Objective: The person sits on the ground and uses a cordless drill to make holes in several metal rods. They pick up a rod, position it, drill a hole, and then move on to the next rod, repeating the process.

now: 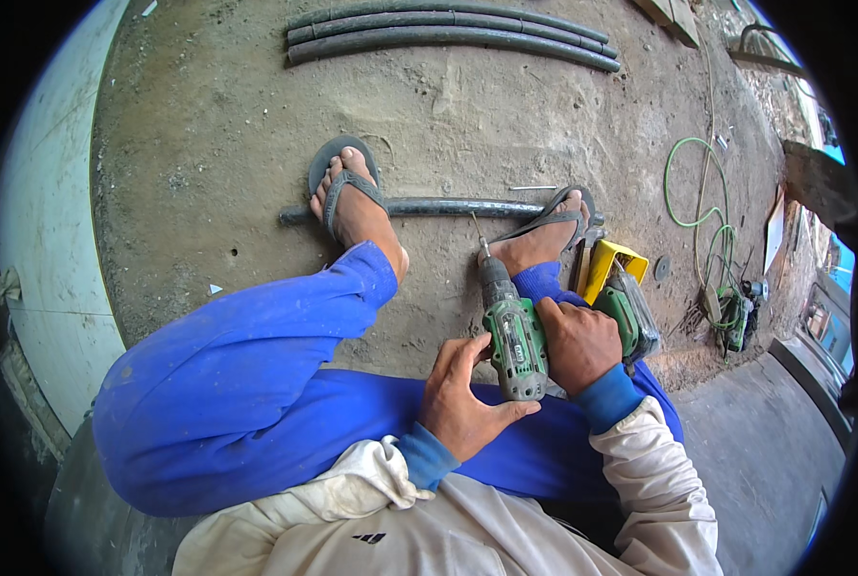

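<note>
Head view of a seated person in blue trousers, working on a dirt floor [506, 115]. The right hand [575, 344] wraps the grip of a green cordless drill [513, 331], its fingers closed around the handle on the drill's right side. The left hand [462, 394] cups the rear end of the drill body, thumb lying along the back cap and fingers curled loosely against its left side; it braces the tool rather than clamping it. The drill points away from the person, its bit [477, 230] angled down toward a dark pipe [448, 207] that lies crosswise on the floor. The left foot [352, 197] and the right foot [544, 235], both in flip-flops, rest on the pipe near its two ends, with the bit tip between them; whether the tip touches the pipe cannot be told. Just beside the right hand stands a second green power tool [630, 322] against a yellow case [611, 264]. Three dark pipes [448, 34] lie together farther off, and a coiled green hose [707, 211] lies to the right.
</note>
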Available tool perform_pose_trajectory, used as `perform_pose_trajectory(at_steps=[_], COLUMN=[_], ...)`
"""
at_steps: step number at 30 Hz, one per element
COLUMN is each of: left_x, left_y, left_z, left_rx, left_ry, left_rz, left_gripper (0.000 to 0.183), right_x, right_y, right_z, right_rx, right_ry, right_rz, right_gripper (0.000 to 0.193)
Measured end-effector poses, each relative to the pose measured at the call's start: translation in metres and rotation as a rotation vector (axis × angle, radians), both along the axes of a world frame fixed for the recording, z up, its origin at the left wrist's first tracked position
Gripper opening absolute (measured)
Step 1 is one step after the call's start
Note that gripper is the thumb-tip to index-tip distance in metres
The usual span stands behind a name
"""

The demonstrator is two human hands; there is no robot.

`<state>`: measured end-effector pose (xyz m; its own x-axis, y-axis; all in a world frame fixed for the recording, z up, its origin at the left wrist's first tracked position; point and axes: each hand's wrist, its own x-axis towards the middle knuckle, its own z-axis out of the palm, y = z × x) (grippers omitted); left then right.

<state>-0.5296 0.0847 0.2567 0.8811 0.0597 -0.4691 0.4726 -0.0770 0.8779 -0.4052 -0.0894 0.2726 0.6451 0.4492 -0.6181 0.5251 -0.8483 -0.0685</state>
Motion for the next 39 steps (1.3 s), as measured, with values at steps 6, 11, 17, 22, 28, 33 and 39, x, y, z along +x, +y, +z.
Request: perform_pose_trajectory(at_steps=[6, 11, 17, 22, 28, 33, 39], left_x=[-0.0015, -0.0013, -0.0004, -0.0005, -0.003, -0.0034, -0.004], left_y=[-0.0019, -0.0025, -0.002, -0.0026, -0.0023, -0.003, -0.0033], left_z=[-0.0013, -0.0005, 0.001, 0.0007, 0.001, -0.0002, -0.0002], left_rx=[-0.032, -0.033, -0.024, -0.02, -0.049, -0.056, -0.061], left_ry=[-0.003, 0.003, 0.019, 0.012, 0.047, 0.048, 0.054], left_rz=[0.025, 0.025, 0.01, 0.012, 0.013, 0.009, 0.003], left_gripper=[0.095, 0.095, 0.096, 0.097, 0.097, 0.096, 0.096], right_x=[0.0005, 0.0005, -0.0001, 0.0007, -0.0002, -0.0011, -0.0024], right_y=[0.0001, 0.0006, -0.0005, -0.0012, -0.0008, -0.0002, -0.0008], right_z=[0.0006, 0.0003, -0.0003, -0.0014, -0.0006, -0.0009, -0.0017], right_rx=[-0.01, 0.001, 0.036, 0.03, 0.008, 0.006, 0.01], right_ry=[0.004, -0.01, -0.025, -0.011, -0.001, -0.027, -0.033], right_rz=[0.006, 0.015, -0.009, -0.002, 0.011, 0.026, 0.025], right_gripper=[0.016, 0.018, 0.021, 0.017, 0.014, 0.014, 0.014])
